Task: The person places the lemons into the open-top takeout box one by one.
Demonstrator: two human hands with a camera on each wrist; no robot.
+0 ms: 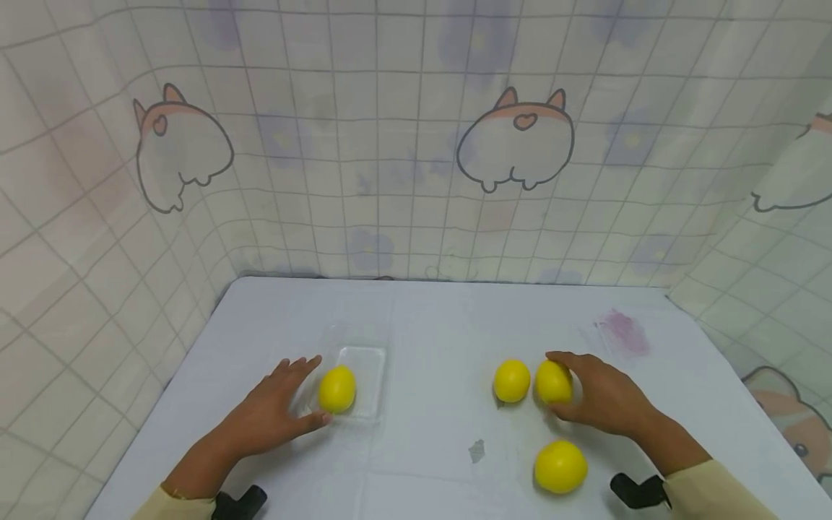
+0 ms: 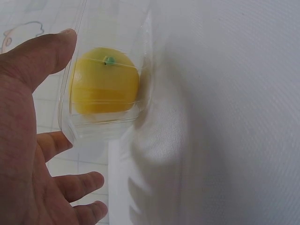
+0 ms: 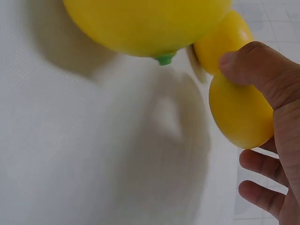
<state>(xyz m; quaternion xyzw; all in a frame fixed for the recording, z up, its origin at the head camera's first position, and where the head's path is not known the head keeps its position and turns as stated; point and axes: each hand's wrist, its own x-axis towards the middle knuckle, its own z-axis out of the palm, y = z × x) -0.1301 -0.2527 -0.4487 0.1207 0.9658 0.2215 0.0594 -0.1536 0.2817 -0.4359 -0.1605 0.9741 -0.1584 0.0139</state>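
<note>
A clear plastic box stands on the left half of the table with one yellow lemon inside. My left hand is beside the box, thumb and fingers spread along its left side; in the left wrist view the thumb is at the rim. Farther right, my right hand pinches a lemon between thumb and fingers. Another lemon lies just left of it, and a third lemon sits nearer to me. A green stem end shows on that near lemon in the right wrist view.
White cloth covers the table. A grey patch lies near the middle front, and a pink stain marks the back right. A grid-patterned curtain with cartoon animals hangs behind the table and along both sides.
</note>
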